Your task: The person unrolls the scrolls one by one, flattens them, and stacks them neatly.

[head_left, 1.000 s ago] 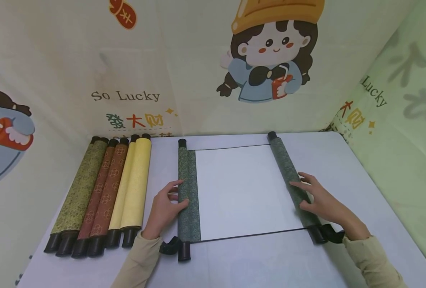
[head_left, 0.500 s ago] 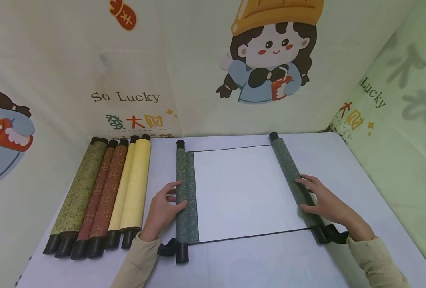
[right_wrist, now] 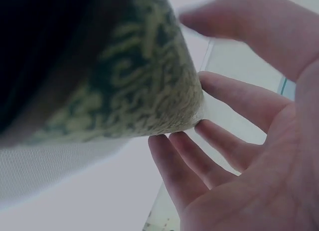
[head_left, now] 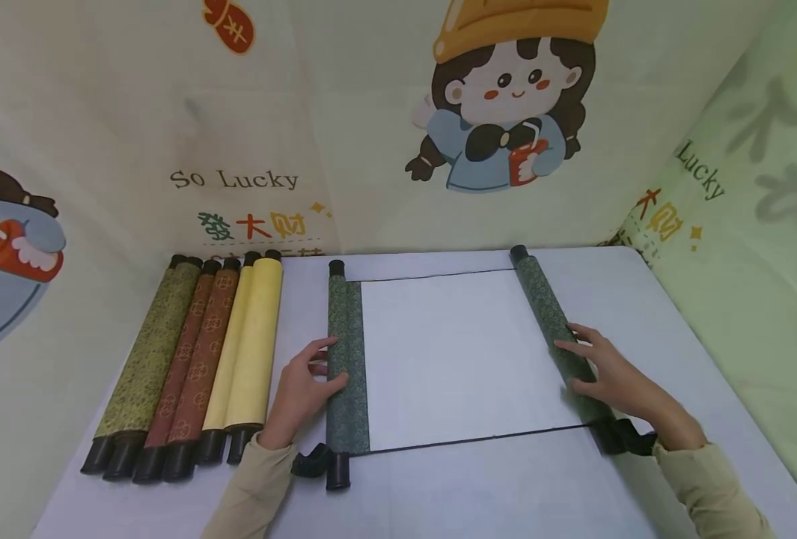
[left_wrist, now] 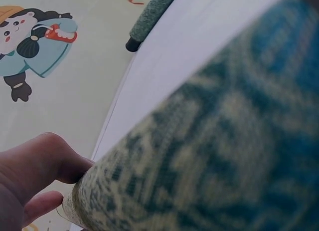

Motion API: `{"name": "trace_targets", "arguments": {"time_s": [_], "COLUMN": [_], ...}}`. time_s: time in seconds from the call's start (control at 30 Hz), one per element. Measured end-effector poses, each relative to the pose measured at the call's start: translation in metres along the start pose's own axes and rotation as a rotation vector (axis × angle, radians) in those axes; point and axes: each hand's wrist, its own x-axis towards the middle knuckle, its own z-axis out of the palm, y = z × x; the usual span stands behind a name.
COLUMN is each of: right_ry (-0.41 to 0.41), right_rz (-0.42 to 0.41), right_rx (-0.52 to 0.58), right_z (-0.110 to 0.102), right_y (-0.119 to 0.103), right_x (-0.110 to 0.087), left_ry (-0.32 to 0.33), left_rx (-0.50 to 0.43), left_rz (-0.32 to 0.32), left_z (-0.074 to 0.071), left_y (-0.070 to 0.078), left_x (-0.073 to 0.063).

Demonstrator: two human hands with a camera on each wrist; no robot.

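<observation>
A hanging scroll with a blank white sheet (head_left: 465, 352) lies partly unrolled, its ends wrapped in patterned dark green cloth with black knobs. My left hand (head_left: 300, 393) grips the left roller (head_left: 337, 314), thumb on the near side and fingers at the outer edge. On the slanting right roller (head_left: 545, 296), my right hand (head_left: 620, 382) has thumb and fingers around the outer side. The right wrist view shows spread fingertips touching the green roll (right_wrist: 154, 86). Up close in the left wrist view, the left roll (left_wrist: 174, 156) hides much of that hand.
Left of the scroll, several rolled scrolls lie side by side: olive green (head_left: 149, 352), reddish brown (head_left: 203, 359) and yellow (head_left: 258, 344), all with black ends. They rest on a white table (head_left: 479, 494). A printed cloth (head_left: 364, 150) hangs behind the table.
The right hand and its roller have shifted a little to the right, and the left roller slightly left, so more white sheet lies between them. The other rolled scrolls stay put.
</observation>
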Motion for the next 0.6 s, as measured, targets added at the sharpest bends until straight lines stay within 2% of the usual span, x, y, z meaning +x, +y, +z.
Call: {"name": "trace_targets", "arguments": {"time_s": [0.6], "right_ry": [-0.037], "right_rz": [0.128], "right_rx": [0.031], "right_z": [-0.0030], "right_y": [0.0044], "right_x": [0.0015], "left_ry": [0.002], "left_rx": [0.007], "left_rz": [0.020], "left_z": [-0.0045], "left_y": [-0.0051], "left_x": [0.0001]}}
